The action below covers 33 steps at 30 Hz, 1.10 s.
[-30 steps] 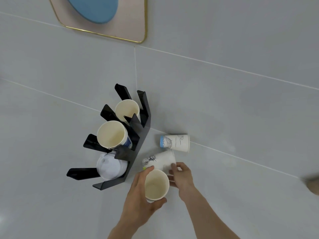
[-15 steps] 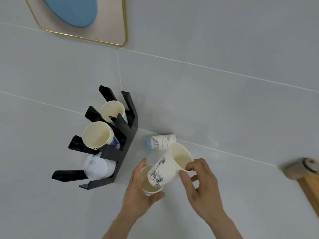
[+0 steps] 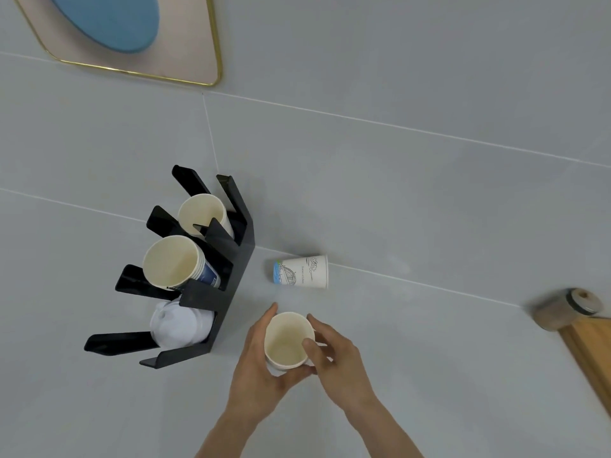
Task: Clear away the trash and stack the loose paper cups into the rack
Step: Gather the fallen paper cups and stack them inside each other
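Observation:
Two nested paper cups stand upright, mouth toward me, between my hands. My left hand wraps their left side and my right hand presses on the right rim. One loose printed paper cup lies on its side just beyond them. To the left stands the black cup rack. Its far slot holds a cup, the middle slot a stack of cups, and the near slot white lids.
A pink tray with a gold rim and a blue disc sits at the far left. A wooden board and a small round jar are at the right edge. The grey surface stretches beyond.
My right hand lifted the second cup off the surface, tilted it over the cup in my left hand, and pushed it in. Both cups are now nested.

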Each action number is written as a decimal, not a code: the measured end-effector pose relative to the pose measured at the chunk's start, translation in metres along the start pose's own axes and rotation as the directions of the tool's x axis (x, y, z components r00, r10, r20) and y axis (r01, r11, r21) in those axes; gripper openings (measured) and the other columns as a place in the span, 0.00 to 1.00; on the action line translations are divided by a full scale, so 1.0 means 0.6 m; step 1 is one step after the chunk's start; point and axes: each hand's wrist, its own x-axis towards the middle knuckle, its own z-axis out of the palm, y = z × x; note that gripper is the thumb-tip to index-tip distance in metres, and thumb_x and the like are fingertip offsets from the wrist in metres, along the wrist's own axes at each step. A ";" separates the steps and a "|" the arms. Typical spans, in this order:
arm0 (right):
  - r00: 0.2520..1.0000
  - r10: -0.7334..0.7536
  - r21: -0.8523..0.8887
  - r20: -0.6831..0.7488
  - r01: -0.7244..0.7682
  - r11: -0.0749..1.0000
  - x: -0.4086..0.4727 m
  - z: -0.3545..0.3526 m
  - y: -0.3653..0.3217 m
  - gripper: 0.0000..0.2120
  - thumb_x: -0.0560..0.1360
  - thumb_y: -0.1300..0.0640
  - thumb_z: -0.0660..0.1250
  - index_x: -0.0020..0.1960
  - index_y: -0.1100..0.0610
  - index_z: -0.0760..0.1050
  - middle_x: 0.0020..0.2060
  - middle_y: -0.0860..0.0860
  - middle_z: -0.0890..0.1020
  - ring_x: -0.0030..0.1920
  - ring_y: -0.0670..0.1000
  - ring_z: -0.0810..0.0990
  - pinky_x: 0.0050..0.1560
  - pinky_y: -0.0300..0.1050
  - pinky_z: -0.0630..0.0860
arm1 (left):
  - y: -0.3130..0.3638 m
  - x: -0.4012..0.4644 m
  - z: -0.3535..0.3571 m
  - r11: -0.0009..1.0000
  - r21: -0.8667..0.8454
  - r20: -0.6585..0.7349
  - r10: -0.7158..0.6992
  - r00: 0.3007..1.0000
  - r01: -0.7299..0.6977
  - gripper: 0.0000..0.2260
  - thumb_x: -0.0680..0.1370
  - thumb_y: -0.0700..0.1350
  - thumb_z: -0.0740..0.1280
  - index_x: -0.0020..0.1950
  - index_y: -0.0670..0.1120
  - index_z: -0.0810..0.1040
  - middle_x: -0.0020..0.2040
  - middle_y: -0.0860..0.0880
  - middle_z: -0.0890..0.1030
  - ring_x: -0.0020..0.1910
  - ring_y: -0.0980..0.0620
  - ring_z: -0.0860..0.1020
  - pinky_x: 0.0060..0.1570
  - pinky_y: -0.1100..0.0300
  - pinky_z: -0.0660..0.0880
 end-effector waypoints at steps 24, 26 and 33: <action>0.890 0.451 0.267 -0.074 -0.418 0.868 0.270 -0.031 0.016 0.19 0.80 0.55 0.69 0.70 0.48 0.73 0.51 0.61 0.86 0.41 0.59 0.84 0.49 0.56 0.85 | -0.007 0.054 0.008 0.997 0.074 0.022 0.010 1.000 -0.011 0.46 0.63 0.54 0.82 0.72 0.69 0.58 0.69 0.70 0.65 0.67 0.70 0.66 0.56 0.81 0.64; 0.891 0.441 0.256 -0.105 -0.405 0.878 0.277 -0.019 0.023 0.15 0.80 0.55 0.68 0.67 0.51 0.76 0.44 0.59 0.85 0.39 0.58 0.83 0.47 0.57 0.85 | -0.006 0.055 0.009 0.997 0.078 0.020 0.005 1.000 -0.007 0.46 0.63 0.55 0.81 0.73 0.68 0.58 0.69 0.69 0.65 0.67 0.70 0.66 0.56 0.80 0.65; 0.870 0.431 0.439 -0.238 -0.300 0.847 0.232 -0.022 0.036 0.05 0.82 0.53 0.66 0.50 0.54 0.77 0.45 0.59 0.82 0.38 0.58 0.83 0.39 0.51 0.85 | -0.007 0.057 0.014 0.998 0.065 0.028 -0.028 0.999 0.026 0.47 0.63 0.55 0.81 0.75 0.65 0.58 0.70 0.66 0.66 0.68 0.66 0.67 0.57 0.74 0.67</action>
